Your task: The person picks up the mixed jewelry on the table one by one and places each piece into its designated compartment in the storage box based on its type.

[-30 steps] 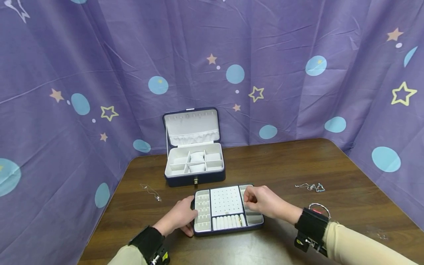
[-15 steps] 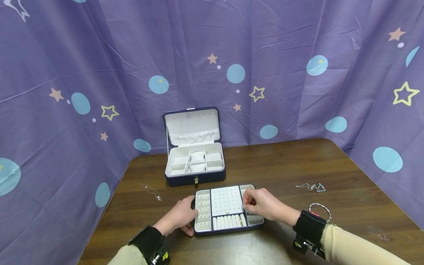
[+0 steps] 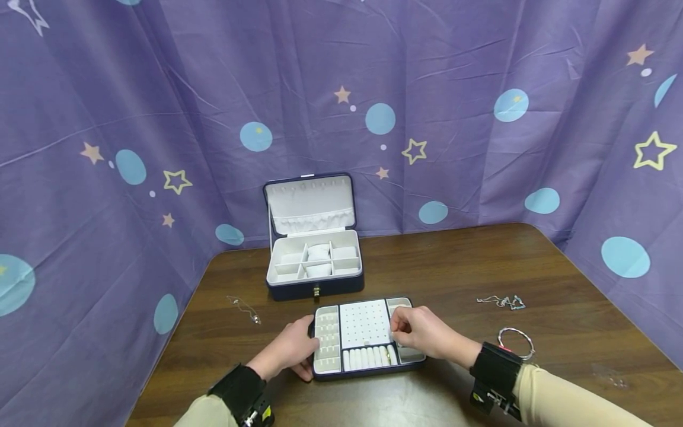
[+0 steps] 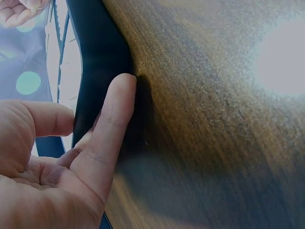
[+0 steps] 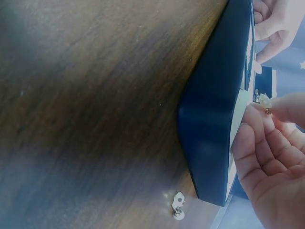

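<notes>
Woodgrain table, oblong tray, right hand pinching jewellery

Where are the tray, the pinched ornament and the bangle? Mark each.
Tray (image 3: 368, 372), head view: front wall.
Pinched ornament (image 5: 265, 100), right wrist view: its pale part.
Bangle (image 3: 513, 329), head view: far side of the band.

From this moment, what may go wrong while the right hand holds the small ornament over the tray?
The small ornament is pinched at the fingertips of the right hand, so it might slip.
The bracelet lies close to the right wrist strap, which might nudge it.
The loose shiny piece on the table beside the tray might get knocked.
</notes>
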The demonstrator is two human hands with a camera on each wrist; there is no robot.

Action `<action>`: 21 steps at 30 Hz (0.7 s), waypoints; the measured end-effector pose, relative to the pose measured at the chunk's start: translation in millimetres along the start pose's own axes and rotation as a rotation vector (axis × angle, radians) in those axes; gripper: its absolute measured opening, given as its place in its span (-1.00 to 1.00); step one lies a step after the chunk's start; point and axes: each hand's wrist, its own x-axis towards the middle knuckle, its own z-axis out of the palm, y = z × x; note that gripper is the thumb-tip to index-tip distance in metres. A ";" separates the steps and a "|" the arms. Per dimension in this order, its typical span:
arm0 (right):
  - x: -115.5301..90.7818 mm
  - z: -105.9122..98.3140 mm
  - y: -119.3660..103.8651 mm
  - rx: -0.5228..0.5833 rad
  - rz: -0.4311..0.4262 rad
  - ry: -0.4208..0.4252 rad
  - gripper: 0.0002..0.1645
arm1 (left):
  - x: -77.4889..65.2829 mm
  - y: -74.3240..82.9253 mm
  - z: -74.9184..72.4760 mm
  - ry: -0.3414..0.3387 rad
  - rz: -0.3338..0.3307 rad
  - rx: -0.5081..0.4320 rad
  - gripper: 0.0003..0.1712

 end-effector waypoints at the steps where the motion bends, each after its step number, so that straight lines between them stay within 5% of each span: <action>1: 0.0 0.1 0.0 -0.001 0.001 0.001 -0.77 | -0.1 0.0 0.0 0.000 0.000 0.001 -0.25; 21: 2.0 4.8 -1.4 -0.020 0.030 0.023 -0.85 | -0.1 1.8 -0.1 -0.004 -0.009 0.002 -0.23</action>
